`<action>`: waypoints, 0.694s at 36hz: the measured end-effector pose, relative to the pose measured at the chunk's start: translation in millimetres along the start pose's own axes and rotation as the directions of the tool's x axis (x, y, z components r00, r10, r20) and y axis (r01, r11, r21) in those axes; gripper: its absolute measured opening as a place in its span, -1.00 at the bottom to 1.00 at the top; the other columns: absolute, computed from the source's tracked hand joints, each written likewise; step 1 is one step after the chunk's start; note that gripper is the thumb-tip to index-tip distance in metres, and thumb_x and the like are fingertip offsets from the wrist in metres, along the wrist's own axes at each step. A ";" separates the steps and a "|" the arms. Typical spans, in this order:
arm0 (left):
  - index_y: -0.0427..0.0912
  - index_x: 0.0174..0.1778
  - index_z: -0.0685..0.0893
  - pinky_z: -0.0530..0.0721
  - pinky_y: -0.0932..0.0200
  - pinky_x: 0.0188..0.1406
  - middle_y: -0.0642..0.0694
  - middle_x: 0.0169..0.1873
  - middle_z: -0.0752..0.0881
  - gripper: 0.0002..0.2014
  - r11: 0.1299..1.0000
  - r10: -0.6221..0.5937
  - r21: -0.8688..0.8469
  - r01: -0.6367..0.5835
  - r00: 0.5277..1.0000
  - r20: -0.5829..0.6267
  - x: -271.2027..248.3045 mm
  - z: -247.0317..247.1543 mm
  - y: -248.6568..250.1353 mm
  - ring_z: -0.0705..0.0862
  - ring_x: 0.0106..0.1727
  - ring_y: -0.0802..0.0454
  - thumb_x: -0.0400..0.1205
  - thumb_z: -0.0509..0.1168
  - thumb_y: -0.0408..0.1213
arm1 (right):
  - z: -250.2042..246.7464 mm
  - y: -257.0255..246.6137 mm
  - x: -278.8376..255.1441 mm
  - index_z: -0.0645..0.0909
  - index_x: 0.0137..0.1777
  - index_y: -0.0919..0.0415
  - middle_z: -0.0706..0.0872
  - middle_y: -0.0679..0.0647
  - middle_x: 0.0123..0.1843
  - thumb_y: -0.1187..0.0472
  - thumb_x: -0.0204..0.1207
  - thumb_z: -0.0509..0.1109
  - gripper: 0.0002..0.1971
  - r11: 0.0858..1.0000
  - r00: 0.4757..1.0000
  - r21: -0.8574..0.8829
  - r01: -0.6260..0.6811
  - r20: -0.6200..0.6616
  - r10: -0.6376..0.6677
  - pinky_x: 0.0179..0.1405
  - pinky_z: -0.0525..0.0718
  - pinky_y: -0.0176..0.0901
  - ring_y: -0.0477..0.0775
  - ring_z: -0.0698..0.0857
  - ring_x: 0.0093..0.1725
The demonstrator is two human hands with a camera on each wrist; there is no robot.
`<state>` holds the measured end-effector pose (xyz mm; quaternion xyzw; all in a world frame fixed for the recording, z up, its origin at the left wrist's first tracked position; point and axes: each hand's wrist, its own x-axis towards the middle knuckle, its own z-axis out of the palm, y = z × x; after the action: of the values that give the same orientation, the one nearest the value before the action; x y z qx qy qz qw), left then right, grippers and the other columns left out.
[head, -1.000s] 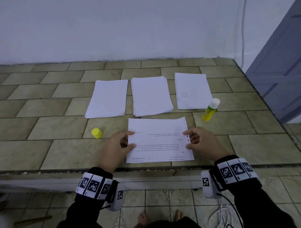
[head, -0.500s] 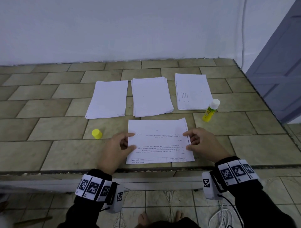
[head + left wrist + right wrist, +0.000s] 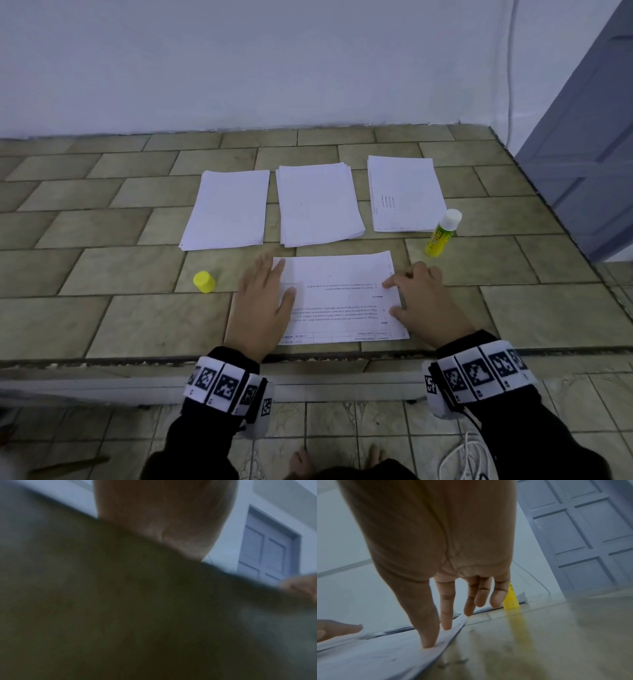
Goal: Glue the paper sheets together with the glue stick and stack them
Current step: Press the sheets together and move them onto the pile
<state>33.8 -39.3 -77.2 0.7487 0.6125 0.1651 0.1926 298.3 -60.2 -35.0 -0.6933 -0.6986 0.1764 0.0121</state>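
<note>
The printed sheet (image 3: 339, 298) lies flat at the near edge of the surface (image 3: 113, 318), and being thin, light and limp it would likely slide or crease, so it is best held down flat or lifted by a corner. The left hand (image 3: 262, 305) rests spread and flat over its left edge, while the right hand (image 3: 419, 301) presses thumb and fingertips (image 3: 446, 625) on its right edge. The glue stick (image 3: 442, 234) stands uncapped toward the right edge, its yellow cap (image 3: 204, 282) to the left.

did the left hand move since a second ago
Yes. The left hand flattened and slid toward the far edge of the printed sheet, fingertips now nearer the middle stack.
</note>
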 end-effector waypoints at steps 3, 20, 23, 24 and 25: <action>-0.17 0.75 0.01 -0.28 -0.14 0.67 -0.09 0.75 -0.05 -0.16 0.966 -0.010 0.260 -0.003 0.999 0.050 4.0 10.0 2.2 -0.20 0.74 0.01 0.57 -0.52 0.17 | -1.3 -6.4 -3.5 0.44 0.46 -0.02 0.32 0.11 0.36 0.15 0.57 0.33 -0.56 0.995 1.000 -0.101 -0.011 -0.027 0.008 0.40 0.40 0.01 0.16 0.30 0.37; -0.28 0.69 0.24 0.06 -0.43 0.61 -0.19 0.69 0.21 -0.30 0.932 0.005 0.363 -0.013 1.000 0.020 7.6 22.7 -7.5 0.14 0.72 -0.18 0.71 -0.29 0.05 | 71.5 -76.0 27.3 0.26 0.65 0.18 0.24 0.04 0.68 -0.28 0.66 -0.25 -0.26 0.957 0.961 -0.098 0.273 -0.017 -0.276 0.64 -0.05 0.35 0.02 0.23 0.67; -0.23 0.73 0.07 -0.17 -0.34 0.64 -0.14 0.74 0.03 -0.23 0.929 -0.003 0.369 -0.011 0.999 0.038 8.2 21.2 -5.4 -0.05 0.75 -0.14 0.64 -0.44 0.10 | 64.8 -48.8 28.3 -0.05 0.72 0.15 -0.04 -0.01 0.74 -0.40 0.50 -0.54 -0.09 0.974 0.976 -0.120 0.190 -0.081 -0.201 0.63 -0.26 0.27 -0.06 -0.06 0.72; -0.22 0.74 0.03 -0.22 -0.31 0.64 -0.13 0.74 -0.01 -0.21 0.927 -0.010 0.374 -0.009 0.999 0.047 8.2 20.4 -5.2 -0.10 0.75 -0.13 0.62 -0.48 0.11 | 61.3 -38.7 29.1 -0.12 0.72 0.13 -0.09 -0.03 0.75 -0.40 0.47 -0.54 -0.08 0.981 0.984 -0.129 0.143 -0.089 -0.155 0.61 -0.31 0.24 -0.09 -0.12 0.71; -0.21 0.74 0.00 -0.25 -0.29 0.64 -0.13 0.74 -0.04 -0.20 0.927 -0.014 0.375 -0.007 0.998 0.054 8.1 20.2 -5.4 -0.13 0.75 -0.12 0.60 -0.50 0.11 | 58.0 -28.8 28.9 -0.14 0.73 0.12 -0.12 -0.04 0.75 -0.37 0.46 -0.52 -0.09 0.987 0.987 -0.124 0.099 -0.110 -0.113 0.60 -0.34 0.22 -0.11 -0.16 0.71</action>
<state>40.6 -32.2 -97.4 0.7749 0.6285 0.0239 0.0631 254.2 -44.7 -88.4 -0.6637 -0.7419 0.0931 0.0212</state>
